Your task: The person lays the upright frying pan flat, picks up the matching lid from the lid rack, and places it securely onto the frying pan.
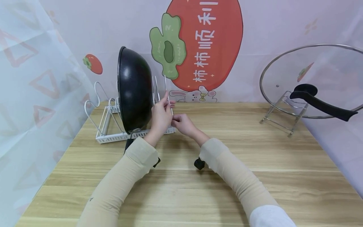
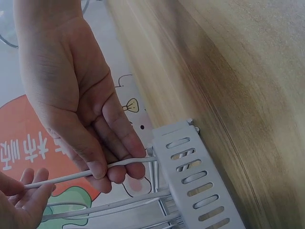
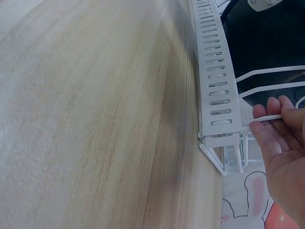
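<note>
A white wire rack (image 1: pixel 113 137) with a slotted base stands at the back left of the wooden table. My left hand (image 1: pixel 162 115) pinches one thin white wire divider (image 1: pixel 165 82) of it, higher up. Lower on the same divider, close to the base, my right hand (image 1: pixel 183 124) pinches it between thumb and fingers. In the left wrist view, the right hand (image 2: pixel 76 90) is large and the left hand (image 2: pixel 21 205) shows only at the edge. A black wok (image 1: pixel 136 91) stands on its side in the rack, left of my hands.
At the right, a large glass lid (image 1: pixel 320 72) with a black handle (image 1: pixel 323 102) leans in a small metal stand (image 1: pixel 283 118). A printed cloth (image 1: pixel 249 91) hangs behind the table (image 1: pixel 181 198). A small dark object (image 1: pixel 199 164), its kind unclear, shows beside the right sleeve.
</note>
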`<state>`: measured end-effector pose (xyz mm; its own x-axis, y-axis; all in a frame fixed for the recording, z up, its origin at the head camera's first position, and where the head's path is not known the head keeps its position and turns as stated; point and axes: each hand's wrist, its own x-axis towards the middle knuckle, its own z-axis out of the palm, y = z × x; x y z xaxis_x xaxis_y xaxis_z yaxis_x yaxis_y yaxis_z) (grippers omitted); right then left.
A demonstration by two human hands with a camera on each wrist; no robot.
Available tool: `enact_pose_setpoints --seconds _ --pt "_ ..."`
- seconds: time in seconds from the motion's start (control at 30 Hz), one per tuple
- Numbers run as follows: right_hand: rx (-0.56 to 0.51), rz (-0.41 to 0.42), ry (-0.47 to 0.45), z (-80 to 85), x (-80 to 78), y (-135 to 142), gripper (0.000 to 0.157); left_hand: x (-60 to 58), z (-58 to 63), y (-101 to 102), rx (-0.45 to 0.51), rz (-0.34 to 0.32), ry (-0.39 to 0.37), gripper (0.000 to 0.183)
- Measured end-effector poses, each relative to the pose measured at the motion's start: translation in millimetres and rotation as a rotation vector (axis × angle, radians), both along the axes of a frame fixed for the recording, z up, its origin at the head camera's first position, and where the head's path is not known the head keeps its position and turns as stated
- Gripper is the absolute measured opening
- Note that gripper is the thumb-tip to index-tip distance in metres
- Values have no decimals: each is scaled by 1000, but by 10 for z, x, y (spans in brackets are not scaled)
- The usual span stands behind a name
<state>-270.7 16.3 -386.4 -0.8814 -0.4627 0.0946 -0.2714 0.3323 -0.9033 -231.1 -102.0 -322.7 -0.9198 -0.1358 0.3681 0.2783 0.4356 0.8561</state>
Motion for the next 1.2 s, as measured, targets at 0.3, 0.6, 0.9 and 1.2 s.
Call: enact_pose_setpoints --seconds 0.3,0.6,0.9,1.2 --pt "14 13 -2 -12 0 30 23 31 -3 0 31 -23 -37 55" --pt "25 26 8 2 5 21 22 98 30 0 95 -9 -112 52" --pt "34 -9 17 42 -12 34 21 63 22 47 42 -2 -107 44" --pt "46 -35 -1 32 -26 28 21 -11 -2 88 22 -8 -83 40"
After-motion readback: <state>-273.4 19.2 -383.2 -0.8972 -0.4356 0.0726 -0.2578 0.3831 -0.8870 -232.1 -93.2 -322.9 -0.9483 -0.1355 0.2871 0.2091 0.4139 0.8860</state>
